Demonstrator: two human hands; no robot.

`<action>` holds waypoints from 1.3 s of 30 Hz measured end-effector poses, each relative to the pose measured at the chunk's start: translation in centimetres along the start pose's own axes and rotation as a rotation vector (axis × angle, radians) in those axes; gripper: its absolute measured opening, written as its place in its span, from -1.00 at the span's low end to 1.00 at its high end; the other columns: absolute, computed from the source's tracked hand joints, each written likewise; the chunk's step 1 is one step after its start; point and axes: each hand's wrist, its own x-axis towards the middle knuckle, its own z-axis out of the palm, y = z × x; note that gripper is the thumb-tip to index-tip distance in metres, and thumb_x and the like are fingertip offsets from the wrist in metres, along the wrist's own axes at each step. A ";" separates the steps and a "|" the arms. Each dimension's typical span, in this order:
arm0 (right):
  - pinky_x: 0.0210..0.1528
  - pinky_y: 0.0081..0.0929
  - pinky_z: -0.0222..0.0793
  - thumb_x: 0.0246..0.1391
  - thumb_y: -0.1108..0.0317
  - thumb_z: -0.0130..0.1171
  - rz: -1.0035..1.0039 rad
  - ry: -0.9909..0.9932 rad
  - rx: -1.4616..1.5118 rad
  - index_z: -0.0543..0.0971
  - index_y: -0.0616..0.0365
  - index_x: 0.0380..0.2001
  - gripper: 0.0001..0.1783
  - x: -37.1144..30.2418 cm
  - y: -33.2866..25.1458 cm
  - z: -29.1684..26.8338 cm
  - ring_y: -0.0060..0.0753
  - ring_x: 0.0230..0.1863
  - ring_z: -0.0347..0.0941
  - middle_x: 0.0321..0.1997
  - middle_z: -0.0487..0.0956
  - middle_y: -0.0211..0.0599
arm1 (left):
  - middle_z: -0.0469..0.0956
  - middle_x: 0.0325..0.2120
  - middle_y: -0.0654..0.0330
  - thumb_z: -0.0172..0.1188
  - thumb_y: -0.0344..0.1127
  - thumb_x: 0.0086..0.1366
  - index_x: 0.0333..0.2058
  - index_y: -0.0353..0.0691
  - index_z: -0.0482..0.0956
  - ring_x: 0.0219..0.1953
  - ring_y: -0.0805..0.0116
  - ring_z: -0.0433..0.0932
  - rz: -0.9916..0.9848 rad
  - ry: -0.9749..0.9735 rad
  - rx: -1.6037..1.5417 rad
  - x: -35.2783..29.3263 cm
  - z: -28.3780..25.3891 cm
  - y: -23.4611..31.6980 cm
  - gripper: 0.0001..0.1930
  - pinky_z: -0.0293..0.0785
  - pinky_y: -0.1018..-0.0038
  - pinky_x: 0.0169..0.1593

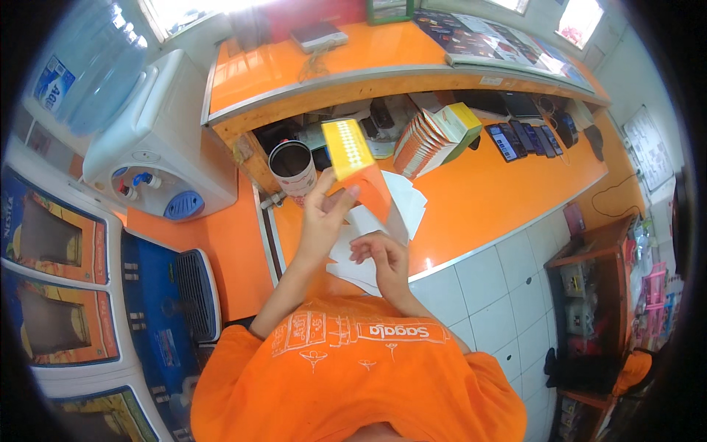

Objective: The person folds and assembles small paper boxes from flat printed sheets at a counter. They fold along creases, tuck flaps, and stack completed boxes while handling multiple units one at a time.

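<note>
- The person stands at an orange bench (501, 191), and both bare hands are up in front of the chest.
- The left hand (324, 217) is raised above the bench top; its grip pinches the lower edge of a small yellow and orange box (352, 158), thumb on one side and fingers on the other.
- The box is held up in the air, tilted, with its yellow face with rows of pale dots turned upward; it touches nothing but the hand.
- The right hand (383, 258) is lower and closer to the body; its fingers curl over a white sheet of paper (353, 254), pressing it against the bench edge. The grip looks loosely closed on that sheet.
- More white paper (409, 199) lies flat on the bench just behind the box.
- A round tin with a dark inside (292, 166) stands near the left hand, to its left and further back.
- A fanned stack of orange and white booklets (423, 140) leans against a box with a yellow and green top (460, 121), behind the paper.
- A row of dark phones (526, 138) lies further right on the bench, well apart from the hands.
- A white water dispenser (162, 140) with a blue bottle on top stands off to the left.
</note>
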 end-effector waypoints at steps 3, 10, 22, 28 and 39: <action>0.19 -0.26 0.22 0.22 -0.35 -0.35 0.353 0.100 0.752 0.28 0.15 0.20 -0.18 0.3 0.5 -0.5 -0.33 0.15 0.33 0.18 0.38 -0.15 | 0.48 -0.06 0.18 0.13 -0.38 0.32 0.11 -0.28 0.34 -0.03 0.40 0.50 -0.030 0.007 -0.261 -0.6 -1.0 -1.2 -0.60 0.50 0.49 -0.02; 0.14 -0.36 0.31 0.17 0.20 0.18 0.239 0.521 0.339 0.24 0.22 0.19 -0.39 2.4 -0.2 -3.5 -0.42 0.14 0.35 0.13 0.37 -0.23 | 0.17 0.21 0.05 0.38 -0.24 0.09 0.18 -0.16 0.28 0.14 0.11 0.34 0.093 0.087 0.538 -1.7 -2.5 -3.7 -0.31 0.34 0.26 0.15; -0.32 -0.56 0.44 0.19 0.32 0.16 0.042 0.451 0.024 0.45 0.34 -0.07 -0.67 3.0 -1.6 -3.0 -0.51 -0.31 0.50 -0.24 0.55 -0.26 | 0.44 -0.01 0.21 0.43 -0.23 -0.12 -0.01 0.00 0.53 0.12 0.13 0.36 0.838 -0.295 1.305 -1.1 -2.8 -2.9 -0.41 0.33 0.09 0.13; -0.45 -0.56 0.36 0.09 0.34 0.26 -0.225 0.428 -0.540 0.55 0.31 -0.24 -0.75 2.8 -3.2 -3.3 -0.54 -0.47 0.47 -0.37 0.59 -0.26 | 0.53 -0.21 0.20 0.33 -0.39 -0.02 -0.22 -0.15 0.61 -0.15 0.20 0.53 0.592 -0.178 1.096 -1.9 -1.6 -2.8 -0.69 0.49 0.33 -0.12; -0.38 -0.44 0.42 -0.03 0.49 0.27 -0.424 0.506 -0.830 0.61 0.19 -0.37 -0.90 3.4 -3.3 -3.1 -0.33 -0.42 0.53 -0.37 0.60 -0.27 | 0.57 -0.37 0.14 0.27 -0.38 0.14 -0.28 -0.31 0.60 -0.39 0.33 0.59 0.386 -0.040 0.831 -1.3 0.0 -2.4 -0.82 0.50 0.52 -0.33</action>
